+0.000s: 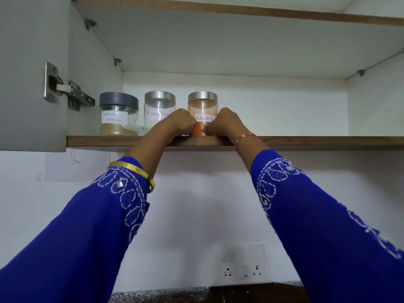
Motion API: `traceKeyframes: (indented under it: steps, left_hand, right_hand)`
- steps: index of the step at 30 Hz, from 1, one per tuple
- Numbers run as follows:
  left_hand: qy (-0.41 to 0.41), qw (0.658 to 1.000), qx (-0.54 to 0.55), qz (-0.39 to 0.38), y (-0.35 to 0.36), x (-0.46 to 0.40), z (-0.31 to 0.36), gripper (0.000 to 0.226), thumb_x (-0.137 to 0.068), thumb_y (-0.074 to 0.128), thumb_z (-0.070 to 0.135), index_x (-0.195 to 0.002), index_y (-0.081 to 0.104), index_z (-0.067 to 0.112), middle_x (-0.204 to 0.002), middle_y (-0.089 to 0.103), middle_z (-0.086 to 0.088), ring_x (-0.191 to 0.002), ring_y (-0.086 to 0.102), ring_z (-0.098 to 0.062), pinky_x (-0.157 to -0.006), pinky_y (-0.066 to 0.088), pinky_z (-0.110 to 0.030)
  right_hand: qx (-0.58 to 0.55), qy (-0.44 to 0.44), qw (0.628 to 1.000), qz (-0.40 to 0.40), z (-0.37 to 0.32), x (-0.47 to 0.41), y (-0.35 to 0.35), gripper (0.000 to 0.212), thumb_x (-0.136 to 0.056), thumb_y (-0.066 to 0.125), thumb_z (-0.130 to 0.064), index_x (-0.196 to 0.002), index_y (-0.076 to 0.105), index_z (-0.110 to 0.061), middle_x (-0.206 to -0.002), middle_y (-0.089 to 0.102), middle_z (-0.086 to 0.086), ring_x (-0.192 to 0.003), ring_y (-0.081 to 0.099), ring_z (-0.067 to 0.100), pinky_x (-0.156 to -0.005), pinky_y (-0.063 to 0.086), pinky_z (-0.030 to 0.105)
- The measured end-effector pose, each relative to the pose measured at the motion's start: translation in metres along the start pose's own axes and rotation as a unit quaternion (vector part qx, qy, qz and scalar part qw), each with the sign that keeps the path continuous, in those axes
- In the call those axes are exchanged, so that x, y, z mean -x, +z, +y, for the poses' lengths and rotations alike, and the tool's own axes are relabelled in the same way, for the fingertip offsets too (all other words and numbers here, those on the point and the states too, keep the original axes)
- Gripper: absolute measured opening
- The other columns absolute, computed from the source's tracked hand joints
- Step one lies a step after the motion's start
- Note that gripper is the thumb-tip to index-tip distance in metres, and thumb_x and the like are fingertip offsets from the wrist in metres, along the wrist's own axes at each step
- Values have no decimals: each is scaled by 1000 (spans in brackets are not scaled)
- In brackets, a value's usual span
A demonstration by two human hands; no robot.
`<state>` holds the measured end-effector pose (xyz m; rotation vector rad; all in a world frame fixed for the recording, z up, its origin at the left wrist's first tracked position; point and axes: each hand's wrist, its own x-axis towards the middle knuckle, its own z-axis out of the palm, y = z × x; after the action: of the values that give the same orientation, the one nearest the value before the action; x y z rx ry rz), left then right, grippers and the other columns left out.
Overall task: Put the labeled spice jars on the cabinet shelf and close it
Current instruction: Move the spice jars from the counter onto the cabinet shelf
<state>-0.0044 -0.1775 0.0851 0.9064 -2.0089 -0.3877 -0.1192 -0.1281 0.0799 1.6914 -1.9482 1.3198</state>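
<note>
Three clear labeled jars stand in a row on the open cabinet's lower shelf [306, 142]. The garam masala jar [119, 113], with a grey lid, is leftmost. The black pepper jar [158, 108], with a silver lid, is in the middle. The red chilli powder jar [202, 106], also silver-lidded and holding orange powder, is rightmost. My left hand [178, 123] and my right hand [223, 123] grip the chilli jar's lower half from either side. My left hand hides part of the pepper jar.
The cabinet door [28, 73] hangs open at the left on a metal hinge [70, 91]. An upper shelf [240, 9] runs overhead. The lower shelf stretches bare to the right of the jars. A wall socket [242, 265] sits above the dark countertop [196, 294] below.
</note>
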Motion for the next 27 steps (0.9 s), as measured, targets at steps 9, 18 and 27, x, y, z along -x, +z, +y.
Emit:
traceKeyframes:
  steps: [9,18,27]
  left_hand:
    - [64,990,3,122,12,24,0,50,-85,38,0,-134,48,8,-131,57,-14,-123,51,-26,-95,40,-27]
    - [186,922,239,242,59,129,-9,41,-88,37,1,-126,54,0,-124,61,-13,-116,57,-18,-98,46,-19]
    - [-12,895,418,158,120,275,-14,32,-97,41,4,-124,57,10,-126,62,-4,-116,59,-15,-102,47,-27]
  right_hand:
    - [-46,27,998,36,3,12,-8,12,-88,56,-15,-83,56,-4,-84,59,8,-93,54,25,-58,43,21]
    - [-132,-135,961,202,17,125,12,36,-93,41,0,-127,53,3,-132,56,17,-125,49,25,-97,30,9]
    - [-178,-12,963,202,66,280,30,38,-94,45,-5,-131,52,-7,-135,55,7,-127,48,13,-105,36,18]
